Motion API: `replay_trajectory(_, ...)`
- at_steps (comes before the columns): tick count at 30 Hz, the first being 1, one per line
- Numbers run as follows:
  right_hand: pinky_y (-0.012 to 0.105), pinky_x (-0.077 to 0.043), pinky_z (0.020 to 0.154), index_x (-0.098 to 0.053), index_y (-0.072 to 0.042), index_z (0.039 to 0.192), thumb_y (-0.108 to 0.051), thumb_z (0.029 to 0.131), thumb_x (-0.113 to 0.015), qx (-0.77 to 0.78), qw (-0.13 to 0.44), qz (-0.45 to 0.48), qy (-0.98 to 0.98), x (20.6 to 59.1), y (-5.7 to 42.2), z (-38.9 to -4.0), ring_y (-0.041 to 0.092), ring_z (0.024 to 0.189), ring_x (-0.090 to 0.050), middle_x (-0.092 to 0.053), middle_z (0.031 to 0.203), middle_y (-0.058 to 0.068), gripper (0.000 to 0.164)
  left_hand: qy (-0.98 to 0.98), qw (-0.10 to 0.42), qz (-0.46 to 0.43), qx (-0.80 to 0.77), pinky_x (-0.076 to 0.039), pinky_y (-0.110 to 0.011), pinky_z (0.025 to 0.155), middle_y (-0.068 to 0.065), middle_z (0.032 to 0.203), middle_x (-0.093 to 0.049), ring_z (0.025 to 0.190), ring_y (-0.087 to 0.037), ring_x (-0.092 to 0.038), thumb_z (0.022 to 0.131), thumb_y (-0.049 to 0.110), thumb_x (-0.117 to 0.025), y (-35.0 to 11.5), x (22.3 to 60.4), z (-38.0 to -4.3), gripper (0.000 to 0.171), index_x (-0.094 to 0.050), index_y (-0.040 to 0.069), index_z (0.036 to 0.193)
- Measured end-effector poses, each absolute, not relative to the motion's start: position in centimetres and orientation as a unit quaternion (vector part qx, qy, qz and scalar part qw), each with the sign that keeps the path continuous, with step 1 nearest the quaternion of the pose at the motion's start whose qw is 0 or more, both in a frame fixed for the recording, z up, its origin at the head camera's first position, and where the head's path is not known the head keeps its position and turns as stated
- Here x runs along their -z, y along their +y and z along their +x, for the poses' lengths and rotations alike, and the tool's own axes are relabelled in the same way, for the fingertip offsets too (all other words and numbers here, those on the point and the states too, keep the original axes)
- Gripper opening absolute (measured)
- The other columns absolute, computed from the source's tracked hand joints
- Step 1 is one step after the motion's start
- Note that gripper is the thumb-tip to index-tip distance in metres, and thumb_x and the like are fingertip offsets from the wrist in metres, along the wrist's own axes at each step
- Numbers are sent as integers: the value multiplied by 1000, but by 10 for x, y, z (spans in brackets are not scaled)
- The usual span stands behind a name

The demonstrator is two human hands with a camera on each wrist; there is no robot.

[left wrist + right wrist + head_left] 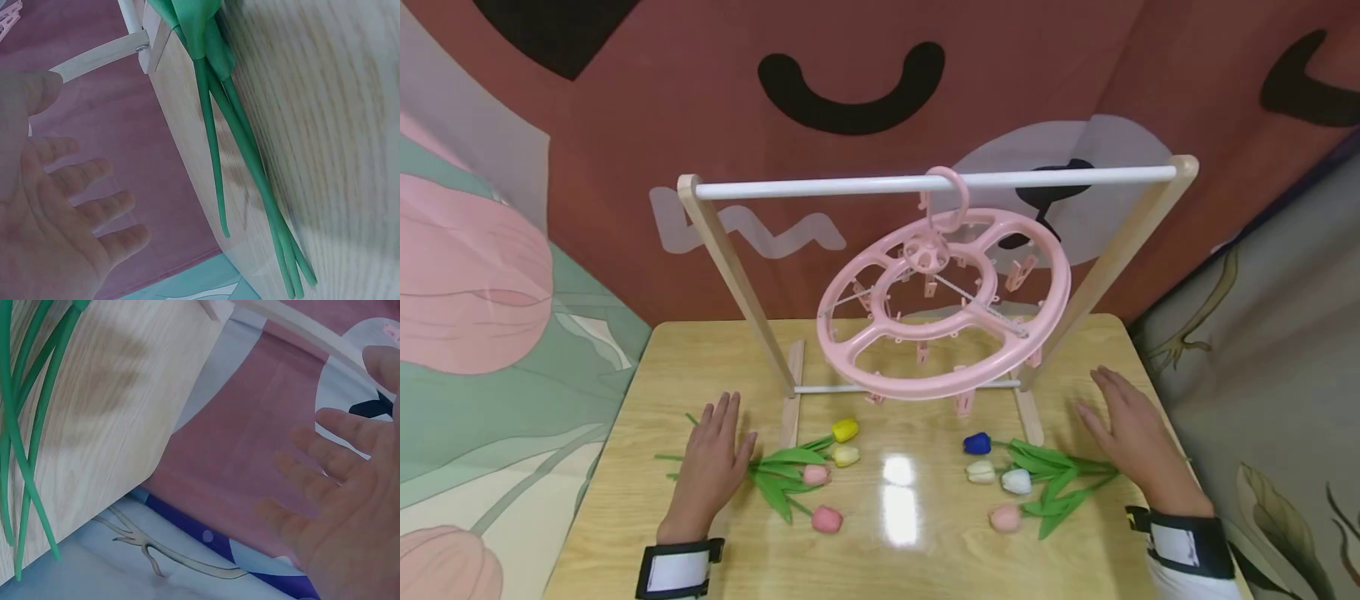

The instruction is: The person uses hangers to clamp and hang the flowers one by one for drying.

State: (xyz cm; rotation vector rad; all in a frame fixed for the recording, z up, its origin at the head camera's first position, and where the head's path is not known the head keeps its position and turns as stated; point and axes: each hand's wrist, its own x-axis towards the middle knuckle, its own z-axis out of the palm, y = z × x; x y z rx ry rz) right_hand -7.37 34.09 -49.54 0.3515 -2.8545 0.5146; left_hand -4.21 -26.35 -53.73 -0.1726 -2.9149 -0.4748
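My left hand [711,467], palm down with fingers extended, hovers over the stems of the left tulips. Those artificial tulips carry yellow, cream and pink heads, among them a deep pink tulip [827,519]. In the left wrist view their green stems [240,147] lie on the wood, apart from the fingers. On the other side my right hand [1138,442] is held with straight fingers just past the stem ends of a second bunch. Its heads include a blue tulip [977,443], white ones and a pale pink one. The right wrist view shows crossed stems [37,437] away from that hand.
A wooden rack with a white top bar [820,187] stands at the back of the table [910,575]. From the bar hangs a round pink clip hanger [842,354], tilted, with several pegs below. Printed cloth [715,100] covers the wall behind.
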Motion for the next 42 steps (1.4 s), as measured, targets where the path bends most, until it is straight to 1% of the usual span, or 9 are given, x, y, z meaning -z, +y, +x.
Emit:
replay_trajectory(3, 72, -43, 101, -50, 11, 142, -24, 99, -69, -183, 110, 125, -969, 492, 334, -72, 57, 127, -50, -51, 143, 36, 58, -979, 97, -64, 165, -37, -74, 111, -32, 158, -39, 141, -59, -38, 101, 23, -65, -264, 537, -41, 68, -36, -4, 156)
replay_trajectory(6, 72, -44, 101, -51, 10, 142, -26, 101, -68, -182, 98, 124, -971, 489, 325, -70, 55, 128, -50, -52, 144, 34, 56, -978, 99, -67, 170, -37, -72, 112, -33, 156, -41, 140, -58, -39, 99, 20, -67, -264, 537, -38, 68, -37, -4, 155)
replay_trajectory(13, 70, -46, 101, -55, 7, 140, -24, 100, -68, -178, 89, 132, -971, 486, 308, -66, 51, 128, -53, -56, 142, 31, 53, -976, 96, -69, 185, -41, -71, 110, -34, 151, -47, 136, -57, -46, 97, 16, -71, -263, 540, -29, 65, -44, -5, 151)
replay_trajectory(21, 67, -50, 100, -63, 6, 129, -17, 93, -76, -180, 112, 163, -964, 490, 286, -61, 48, 122, -58, -63, 133, 27, 44, -976, 73, -89, 184, -46, -67, 108, -32, 145, -53, 131, -54, -53, 96, 15, -72, -257, 544, -26, 59, -50, -5, 147)
replay_trajectory(26, 65, -52, 98, -65, 3, 126, -19, 95, -75, -194, 117, 176, -958, 492, 270, -61, 45, 121, -60, -64, 131, 25, 40, -978, 57, -91, 178, -52, -61, 103, -31, 136, -61, 124, -49, -59, 92, 2, -67, -257, 548, -25, 51, -55, -7, 141)
replay_trajectory(29, 63, -53, 98, -66, 3, 125, -18, 95, -74, -200, 119, 185, -955, 494, 263, -61, 44, 121, -60, -65, 131, 24, 38, -980, 40, -89, 173, -52, -60, 103, -29, 133, -63, 124, -47, -60, 87, -7, -62, -258, 552, -24, 52, -58, -6, 139)
replay_trajectory(32, 62, -54, 97, -67, 2, 125, -16, 93, -76, -203, 129, 193, -951, 495, 258, -61, 43, 120, -61, -65, 131, 22, 38, -981, 31, -96, 167, -51, -59, 106, -26, 133, -65, 124, -45, -61, 81, -14, -60, -259, 556, -23, 53, -64, -4, 133)
replay_trajectory(37, 59, -55, 96, -67, 3, 122, -12, 88, -79, -203, 148, 228, -941, 497, 248, -67, 41, 117, -63, -66, 126, 22, 40, -981, 30, -116, 155, -51, -59, 107, -22, 128, -68, 122, -43, -62, 78, -18, -67, -260, 561, -23, 47, -71, -2, 122)
replay_trajectory(42, 57, -56, 97, -66, 0, 125, -18, 91, -79, -212, 149, 259, -930, 501, 233, -73, 39, 119, -62, -66, 127, 20, 41, -982, 32, -125, 140, -52, -56, 105, -20, 123, -70, 119, -40, -64, 78, -16, -75, -261, 566, -22, 41, -72, -1, 116)
